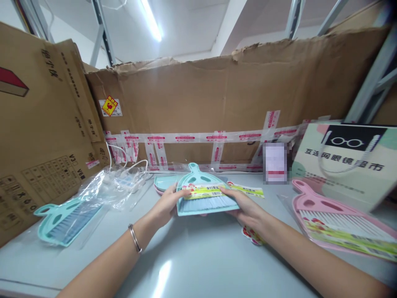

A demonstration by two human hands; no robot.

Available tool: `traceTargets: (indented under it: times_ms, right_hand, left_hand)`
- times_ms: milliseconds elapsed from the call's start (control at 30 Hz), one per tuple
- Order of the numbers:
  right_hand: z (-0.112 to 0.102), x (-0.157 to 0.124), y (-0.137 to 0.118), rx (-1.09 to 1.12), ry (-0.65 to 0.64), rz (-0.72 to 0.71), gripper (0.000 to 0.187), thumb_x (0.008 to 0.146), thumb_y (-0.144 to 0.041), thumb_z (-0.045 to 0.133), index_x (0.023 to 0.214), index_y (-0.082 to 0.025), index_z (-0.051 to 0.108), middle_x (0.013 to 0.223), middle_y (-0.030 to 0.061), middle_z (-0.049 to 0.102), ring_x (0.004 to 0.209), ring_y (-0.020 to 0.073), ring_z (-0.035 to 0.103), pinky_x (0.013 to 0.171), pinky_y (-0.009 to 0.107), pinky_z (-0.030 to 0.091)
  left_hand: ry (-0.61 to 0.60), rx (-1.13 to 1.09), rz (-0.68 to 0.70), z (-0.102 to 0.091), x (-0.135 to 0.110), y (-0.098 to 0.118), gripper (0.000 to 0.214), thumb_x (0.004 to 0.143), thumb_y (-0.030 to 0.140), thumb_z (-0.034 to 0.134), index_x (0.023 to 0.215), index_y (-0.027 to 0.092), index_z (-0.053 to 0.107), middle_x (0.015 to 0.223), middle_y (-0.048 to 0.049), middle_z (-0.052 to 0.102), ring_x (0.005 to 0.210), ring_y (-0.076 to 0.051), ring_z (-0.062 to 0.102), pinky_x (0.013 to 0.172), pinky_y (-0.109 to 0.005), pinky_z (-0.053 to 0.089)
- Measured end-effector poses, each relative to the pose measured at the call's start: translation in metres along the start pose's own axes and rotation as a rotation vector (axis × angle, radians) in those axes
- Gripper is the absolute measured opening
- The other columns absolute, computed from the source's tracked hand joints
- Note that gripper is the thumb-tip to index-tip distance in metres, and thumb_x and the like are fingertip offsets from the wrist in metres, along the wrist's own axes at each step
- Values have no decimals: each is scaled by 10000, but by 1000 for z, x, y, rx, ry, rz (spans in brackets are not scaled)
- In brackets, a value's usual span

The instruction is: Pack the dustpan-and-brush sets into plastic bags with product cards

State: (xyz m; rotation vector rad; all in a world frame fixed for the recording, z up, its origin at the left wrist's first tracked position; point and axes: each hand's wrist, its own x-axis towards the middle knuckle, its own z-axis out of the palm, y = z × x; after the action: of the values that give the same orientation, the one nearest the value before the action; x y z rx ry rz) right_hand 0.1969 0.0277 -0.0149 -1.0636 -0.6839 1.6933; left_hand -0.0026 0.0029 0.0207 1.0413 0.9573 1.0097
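Note:
Both my hands hold a turquoise dustpan and brush set (198, 205) above the grey table, its handle pointing away from me. My left hand (167, 203) grips the left edge, with the thumb on top. At the right edge, my right hand (243, 205) presses a thumb onto the yellow-green label (203, 191) that runs across the set. The fingers under the pan are mostly hidden. Just behind lie more dustpans (163, 183), turquoise and pink, partly covered by the set. Loose labels lie near my right hand, one behind (252, 190) and some below (250, 235).
A bagged turquoise set (70, 219) lies at left beside crumpled clear plastic (124, 180). A bagged pink set (335, 219) lies at right, before a printed carrier bag (347, 161). Cardboard boxes (192, 99) wall the table's back and left. A blurred-out item (276, 163) stands at back right.

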Motion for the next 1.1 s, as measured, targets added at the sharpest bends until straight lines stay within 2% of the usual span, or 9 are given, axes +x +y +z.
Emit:
traceTargets:
  times_ms: [133, 233, 367, 467, 600, 733, 967, 1033, 1100]
  right_hand:
    - [-3, 5, 1, 50, 42, -61, 87, 746, -134, 602, 832, -127, 605, 601, 7, 646, 462, 96, 554, 488, 214, 498]
    - [-3, 7, 2, 79, 61, -91, 63, 749, -133, 594, 812, -139, 599, 496, -32, 583, 380, 79, 490, 403, 185, 450]
    - [-1, 4, 0, 66, 106, -143, 54, 742, -190, 614, 754, -143, 589, 516, -25, 594, 384, 78, 498, 262, 147, 307]
    - [2, -4, -5, 2, 127, -205, 102, 748, -230, 622, 799, -143, 610, 586, -9, 634, 432, 84, 535, 276, 143, 346]
    - [6, -19, -15, -73, -53, -222, 191, 751, -236, 628, 928, -165, 615, 872, 37, 693, 686, 135, 643, 527, 198, 536]
    - [5, -23, -18, -53, -274, -167, 273, 688, -130, 665, 950, -176, 604, 1025, 42, 668, 895, 169, 637, 773, 256, 547]
    - [5, -10, -9, 134, -10, -151, 201, 664, 20, 617, 747, -157, 573, 709, 9, 681, 670, 120, 659, 651, 193, 582]
    - [7, -10, -9, 149, 24, -144, 192, 677, 35, 598, 720, -149, 565, 662, 16, 674, 604, 117, 655, 609, 174, 579]
    - [8, -12, -12, 155, 58, -149, 183, 703, 35, 570, 722, -147, 570, 658, 25, 678, 572, 115, 653, 568, 161, 572]
  left_hand:
    - [-393, 56, 61, -2, -8, 8, 579, 680, 176, 697, 1205, 192, 454, 1087, -109, 626, 786, -196, 657, 804, -352, 481]
    - [-477, 121, 103, -5, -10, 12, 735, 659, 138, 716, 1302, 206, 366, 1090, -119, 620, 807, -195, 647, 817, -355, 462]
    - [-400, 177, 200, -8, -6, 10, 768, 648, 142, 728, 1316, 214, 355, 1158, -118, 593, 935, -215, 618, 859, -345, 448]
    - [-274, 170, 255, -9, -2, 6, 656, 644, 174, 732, 1235, 173, 449, 1150, -116, 604, 1009, -214, 588, 886, -312, 439]
    - [-71, 138, 193, -8, 3, 4, 480, 634, 240, 736, 1061, 137, 542, 856, -76, 693, 738, -163, 650, 702, -262, 496]
    - [65, 102, 174, -6, 4, 2, 307, 617, 259, 730, 864, 131, 599, 684, -56, 691, 624, -141, 642, 603, -221, 486]
    - [116, 245, 90, -4, 5, -3, 318, 702, 433, 642, 638, 124, 599, 598, -76, 666, 550, -150, 640, 528, -224, 471]
    - [89, 313, 91, -9, 4, 4, 381, 722, 499, 605, 722, 118, 602, 630, -87, 669, 542, -155, 637, 488, -220, 453]
    - [50, 311, 164, -18, 2, 14, 462, 752, 524, 560, 1012, 142, 577, 789, -98, 682, 625, -167, 651, 520, -237, 476]
